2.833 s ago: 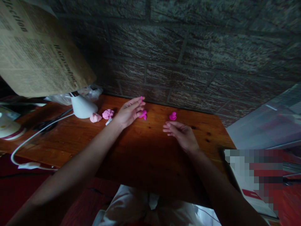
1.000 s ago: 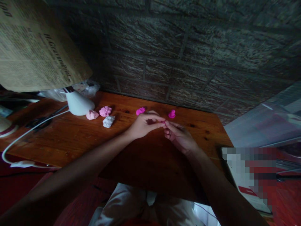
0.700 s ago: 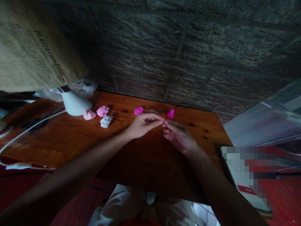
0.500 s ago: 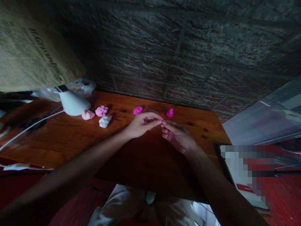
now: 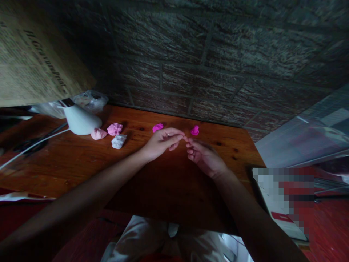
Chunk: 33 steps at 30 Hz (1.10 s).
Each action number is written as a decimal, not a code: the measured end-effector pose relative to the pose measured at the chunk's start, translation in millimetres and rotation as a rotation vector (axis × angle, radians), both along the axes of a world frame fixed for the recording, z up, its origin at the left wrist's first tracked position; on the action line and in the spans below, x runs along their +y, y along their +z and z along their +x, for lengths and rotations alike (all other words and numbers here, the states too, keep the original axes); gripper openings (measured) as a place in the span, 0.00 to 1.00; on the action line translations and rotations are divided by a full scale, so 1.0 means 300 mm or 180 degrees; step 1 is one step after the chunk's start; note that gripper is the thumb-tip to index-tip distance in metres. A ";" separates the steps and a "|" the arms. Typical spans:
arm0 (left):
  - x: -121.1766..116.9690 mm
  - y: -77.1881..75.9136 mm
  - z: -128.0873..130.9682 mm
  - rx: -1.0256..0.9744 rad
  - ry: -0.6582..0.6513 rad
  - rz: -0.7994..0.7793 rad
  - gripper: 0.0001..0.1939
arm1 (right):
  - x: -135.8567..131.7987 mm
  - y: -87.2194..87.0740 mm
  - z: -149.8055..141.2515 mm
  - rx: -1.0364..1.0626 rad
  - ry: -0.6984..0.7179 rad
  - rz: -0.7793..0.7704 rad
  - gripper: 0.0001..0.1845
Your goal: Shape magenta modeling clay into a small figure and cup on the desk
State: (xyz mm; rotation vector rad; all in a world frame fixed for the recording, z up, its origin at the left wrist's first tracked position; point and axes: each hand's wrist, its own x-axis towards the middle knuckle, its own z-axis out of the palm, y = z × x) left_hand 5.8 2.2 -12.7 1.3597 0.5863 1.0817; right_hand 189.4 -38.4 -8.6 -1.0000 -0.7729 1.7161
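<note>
My left hand [image 5: 165,143] is closed in a pinch above the table, its thumb and forefinger tips pressed together. Facing it, my right hand [image 5: 204,155] also pinches, with the other fingers curled. The fingertips of both hands meet or nearly meet. Whatever lies between them is too small and dim to name. Just behind my left hand sits a bright pink clay-like lump [image 5: 157,127], partly covered by it. A second magenta lump [image 5: 194,130] rests beyond my right hand.
On the left of the wooden table [image 5: 68,156] are a pale pink lump [image 5: 98,134], a pink lump [image 5: 115,128] and a white lump [image 5: 119,141]. A white lamp base [image 5: 81,120] with a cable, dark scissors [image 5: 32,142] and a plastic bag [image 5: 91,101] stand near. Behind is a brick-patterned wall [image 5: 174,76].
My left hand's fingers have drawn slightly leftward and the pinch looks a little different. The small pink spot between the fingertips is less distinct. The view has shifted slightly.
</note>
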 end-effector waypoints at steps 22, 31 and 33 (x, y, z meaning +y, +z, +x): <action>0.013 -0.028 -0.004 -0.0173 -0.0423 -0.1088 0.36 | -0.003 0.004 0.017 -0.1099 0.0098 0.1238 0.18; 0.012 -0.021 -0.004 -0.0132 -0.0621 -0.1120 0.31 | -0.003 0.007 0.016 -0.1034 0.0158 0.1208 0.14; 0.010 -0.022 -0.002 -0.0078 -0.0563 -0.1016 0.26 | -0.003 0.008 0.012 -0.1067 0.0111 0.1175 0.16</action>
